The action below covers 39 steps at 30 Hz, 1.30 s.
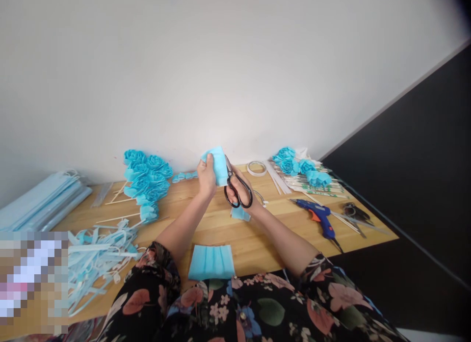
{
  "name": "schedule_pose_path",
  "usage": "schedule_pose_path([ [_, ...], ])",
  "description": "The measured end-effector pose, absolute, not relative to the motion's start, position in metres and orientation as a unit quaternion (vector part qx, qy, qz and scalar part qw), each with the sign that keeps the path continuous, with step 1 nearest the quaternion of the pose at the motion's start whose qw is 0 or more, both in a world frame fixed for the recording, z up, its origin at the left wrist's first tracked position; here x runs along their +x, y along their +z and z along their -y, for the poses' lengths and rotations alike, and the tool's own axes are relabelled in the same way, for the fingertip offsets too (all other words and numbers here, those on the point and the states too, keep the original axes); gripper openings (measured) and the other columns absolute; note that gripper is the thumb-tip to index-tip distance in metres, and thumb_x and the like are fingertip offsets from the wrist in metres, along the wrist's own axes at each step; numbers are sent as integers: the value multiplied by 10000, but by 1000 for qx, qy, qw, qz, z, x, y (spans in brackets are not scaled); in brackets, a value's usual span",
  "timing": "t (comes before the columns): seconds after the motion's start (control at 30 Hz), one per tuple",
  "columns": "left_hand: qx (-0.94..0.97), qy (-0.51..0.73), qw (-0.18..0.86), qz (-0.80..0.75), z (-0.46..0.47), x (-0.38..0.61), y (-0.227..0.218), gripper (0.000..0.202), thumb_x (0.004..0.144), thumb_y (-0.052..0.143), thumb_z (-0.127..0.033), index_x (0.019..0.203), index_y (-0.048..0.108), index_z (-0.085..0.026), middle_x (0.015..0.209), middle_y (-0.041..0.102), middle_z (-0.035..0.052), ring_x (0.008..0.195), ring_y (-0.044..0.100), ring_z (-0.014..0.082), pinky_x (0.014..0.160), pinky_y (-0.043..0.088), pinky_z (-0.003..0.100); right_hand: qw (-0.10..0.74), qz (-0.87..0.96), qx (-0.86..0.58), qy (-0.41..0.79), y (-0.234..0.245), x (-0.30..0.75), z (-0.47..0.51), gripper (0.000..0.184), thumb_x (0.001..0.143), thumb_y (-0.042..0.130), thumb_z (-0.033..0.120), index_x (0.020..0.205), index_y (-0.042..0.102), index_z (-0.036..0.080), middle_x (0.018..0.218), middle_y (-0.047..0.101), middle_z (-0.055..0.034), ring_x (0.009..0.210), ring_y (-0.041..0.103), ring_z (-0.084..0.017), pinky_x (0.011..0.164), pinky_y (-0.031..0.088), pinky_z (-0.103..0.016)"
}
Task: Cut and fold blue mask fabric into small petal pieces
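Note:
My left hand grips a piece of light-blue face mask fabric, held up above the table with the thumb pressed on its front. My right hand is closed around black-handled scissors. Their blades point up along the fabric's right edge; I cannot tell whether they are cutting into it. Beneath my right hand a small blue fabric piece lies on the table. A flat, pleated blue piece rests near the table's front edge, close to my body.
Blue fabric roses on sticks lie at left, above a heap of cut strips. Stacked masks are at far left. Rightward are a tape roll, more blue roses, a blue glue gun and dark keys.

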<state>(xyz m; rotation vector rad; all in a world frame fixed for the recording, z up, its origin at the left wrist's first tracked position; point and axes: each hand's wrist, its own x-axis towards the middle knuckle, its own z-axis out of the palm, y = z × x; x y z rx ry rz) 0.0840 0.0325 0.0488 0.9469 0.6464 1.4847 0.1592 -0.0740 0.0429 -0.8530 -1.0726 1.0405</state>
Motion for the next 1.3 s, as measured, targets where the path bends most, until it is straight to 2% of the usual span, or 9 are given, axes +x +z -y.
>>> schedule_pose_path([
  [0.23, 391, 614, 621, -289, -33, 82, 54, 423, 800, 723, -548, 756, 517, -182, 584, 478, -68, 498, 433, 71, 497, 373, 194, 652, 482, -373, 451, 44, 160, 74, 707, 889, 583, 619, 1437, 448, 192, 510, 425, 127, 332, 318, -50, 361, 349, -192],
  [0.37, 383, 587, 655, -283, -32, 78, 61, 464, 699, 801, -549, 733, 544, -164, 590, 527, -56, 489, 455, 66, 481, 385, 194, 649, 489, -371, 450, 43, 161, 74, 682, 892, 584, 617, 1416, 482, 192, 519, 407, 119, 350, 325, -54, 368, 345, -193],
  [0.5, 373, 588, 663, -274, -32, 77, 65, 451, 657, 843, -508, 748, 580, -154, 606, 578, -42, 489, 495, 69, 492, 427, 197, 645, 499, -339, 469, 39, 164, 73, 686, 896, 555, 647, 1407, 490, 193, 555, 426, 101, 376, 353, -61, 411, 396, -210],
  [0.67, 379, 586, 661, -278, -32, 77, 64, 449, 668, 835, -522, 756, 593, -154, 603, 594, -33, 483, 512, 77, 467, 428, 200, 623, 508, -325, 499, 35, 168, 70, 741, 865, 525, 726, 1385, 504, 198, 625, 486, 70, 440, 429, -80, 580, 532, -277],
  [0.83, 404, 581, 649, -278, -31, 77, 60, 490, 620, 851, -555, 727, 583, -159, 558, 568, -47, 447, 489, 67, 435, 407, 186, 620, 509, -325, 501, 37, 170, 69, 740, 856, 539, 726, 1389, 489, 214, 618, 482, 78, 425, 417, -77, 574, 529, -280],
  [1.03, 448, 551, 651, -267, -26, 80, 53, 485, 667, 809, -577, 714, 562, -163, 549, 576, -31, 437, 511, 85, 422, 413, 195, 642, 497, -320, 488, 41, 173, 70, 736, 872, 539, 706, 1423, 414, 234, 601, 502, 90, 422, 427, -71, 562, 519, -254],
  [1.3, 434, 551, 654, -284, -20, 82, 55, 451, 724, 783, -547, 726, 541, -167, 539, 547, -41, 428, 488, 80, 418, 374, 192, 663, 481, -326, 473, 42, 169, 71, 655, 890, 555, 655, 1375, 494, 220, 591, 502, 88, 414, 414, -66, 543, 505, -248],
])
